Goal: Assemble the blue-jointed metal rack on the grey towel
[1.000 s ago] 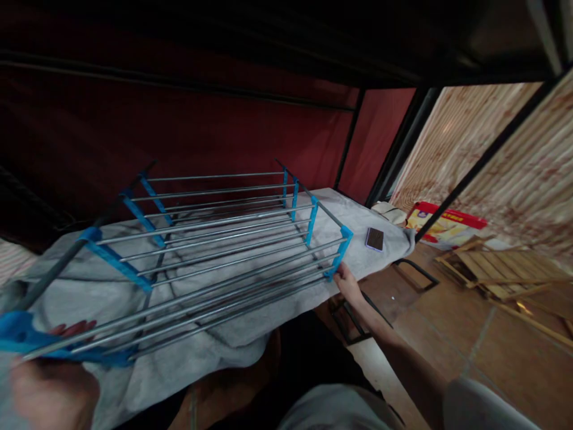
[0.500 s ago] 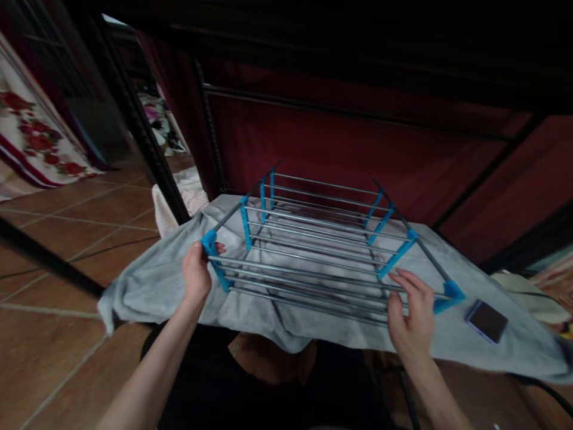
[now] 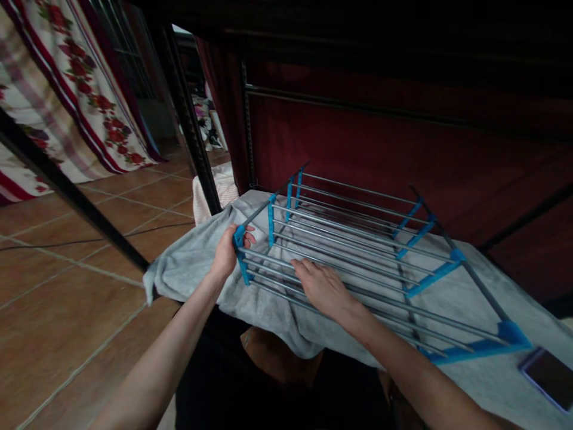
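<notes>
A shoe rack of thin metal tubes and blue plastic brackets [image 3: 432,278] lies across a grey cloth [image 3: 197,254]. My left hand [image 3: 227,249] grips its near left corner, with the fingers curled round the blue end bracket. Across the front tubes rests my right hand [image 3: 323,288], left of the rack's middle. Its fingers are stretched out and point left, flat over the bars rather than wrapped round them. The hand and forearm hide part of the front tubes.
A phone [image 3: 548,377] lies on the cloth at the right. Black metal posts [image 3: 193,113] and a dark red curtain [image 3: 358,137] frame the far side. A flowered curtain [image 3: 85,89] hangs at the left above the tiled floor [image 3: 67,310], where a cable [image 3: 147,227] runs.
My right hand has moved left along the front tubes, away from the rack's right end. The view has turned, so the rack appears further right. My left hand keeps its corner grip.
</notes>
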Action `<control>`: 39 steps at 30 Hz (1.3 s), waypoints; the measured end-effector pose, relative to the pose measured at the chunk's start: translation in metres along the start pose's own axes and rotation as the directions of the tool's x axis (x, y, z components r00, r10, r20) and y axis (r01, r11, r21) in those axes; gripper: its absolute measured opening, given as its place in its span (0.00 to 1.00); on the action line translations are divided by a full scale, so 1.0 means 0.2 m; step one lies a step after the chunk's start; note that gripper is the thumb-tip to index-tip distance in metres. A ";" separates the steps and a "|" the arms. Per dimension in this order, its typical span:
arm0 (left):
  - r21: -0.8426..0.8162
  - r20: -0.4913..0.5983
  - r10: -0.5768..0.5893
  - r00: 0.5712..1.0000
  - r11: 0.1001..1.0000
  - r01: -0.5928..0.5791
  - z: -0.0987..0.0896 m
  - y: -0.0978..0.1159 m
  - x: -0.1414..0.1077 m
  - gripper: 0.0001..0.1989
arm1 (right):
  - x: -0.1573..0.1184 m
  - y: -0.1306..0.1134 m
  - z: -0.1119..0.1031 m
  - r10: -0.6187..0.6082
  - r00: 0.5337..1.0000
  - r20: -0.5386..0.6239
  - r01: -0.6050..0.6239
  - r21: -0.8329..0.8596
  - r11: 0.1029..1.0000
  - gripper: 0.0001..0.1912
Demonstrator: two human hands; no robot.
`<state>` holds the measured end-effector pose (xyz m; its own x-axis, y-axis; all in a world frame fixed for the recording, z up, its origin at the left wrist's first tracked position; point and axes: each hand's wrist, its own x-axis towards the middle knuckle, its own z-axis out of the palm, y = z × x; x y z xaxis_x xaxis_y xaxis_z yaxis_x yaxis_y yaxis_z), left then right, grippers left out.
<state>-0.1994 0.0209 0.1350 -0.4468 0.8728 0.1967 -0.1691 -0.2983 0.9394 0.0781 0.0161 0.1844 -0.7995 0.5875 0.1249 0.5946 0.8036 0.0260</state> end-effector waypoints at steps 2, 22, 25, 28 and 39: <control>0.015 0.026 -0.025 0.999 1.000 0.025 -0.01 0.00 0.01 0.23 | 0.03 0.00 0.00 0.017 1.000 0.000 -0.017 -0.009 1.000 0.22; 0.059 0.210 -0.261 0.942 0.965 0.254 -0.02 0.12 0.04 0.18 | 0.07 0.00 0.01 0.060 0.998 -0.034 -0.063 -0.088 0.994 0.19; 0.106 0.316 -0.429 0.846 0.902 0.418 -0.04 0.17 0.10 0.17 | 0.06 0.00 0.01 0.055 0.998 -0.038 -0.058 -0.084 0.995 0.19; 0.184 0.380 -0.562 0.735 0.824 0.535 -0.05 0.21 0.16 0.18 | 0.06 0.00 0.00 0.067 0.997 -0.028 -0.069 -0.081 0.994 0.19; 0.301 0.333 -0.595 0.732 0.802 0.515 0.00 0.22 0.19 0.14 | 0.06 0.01 0.02 0.046 0.999 -0.022 -0.047 -0.056 0.997 0.20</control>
<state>-0.2232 0.0413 0.1837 0.0665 0.9447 -0.3212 -0.1014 0.3266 0.9397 0.0695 0.0262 0.1825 -0.7691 0.6220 0.1473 0.6357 0.7682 0.0756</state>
